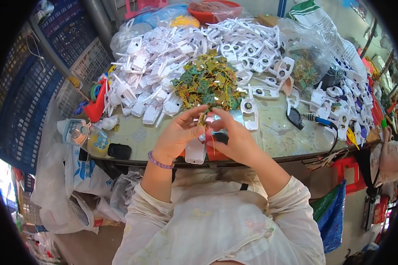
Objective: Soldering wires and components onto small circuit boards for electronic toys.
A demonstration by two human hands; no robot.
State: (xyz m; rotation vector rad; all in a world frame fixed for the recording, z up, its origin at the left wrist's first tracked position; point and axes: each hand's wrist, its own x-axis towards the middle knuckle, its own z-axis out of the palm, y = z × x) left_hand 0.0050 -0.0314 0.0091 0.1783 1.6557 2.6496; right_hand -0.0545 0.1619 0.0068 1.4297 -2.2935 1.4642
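Pinching a small yellowish part [202,119] between my left hand [177,134] and right hand [234,139] at frame centre, I am judging most remains, since the green circuit boards [205,84] and white plastic housings [163,62] above are piled high.

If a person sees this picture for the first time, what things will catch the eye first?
First, the big heap of white plastic parts spread across the far side of the table, with a pile of green circuit boards and yellow wires in its middle. Then the left hand and right hand, meeting at the near edge around a small part with a white plastic piece beneath them.
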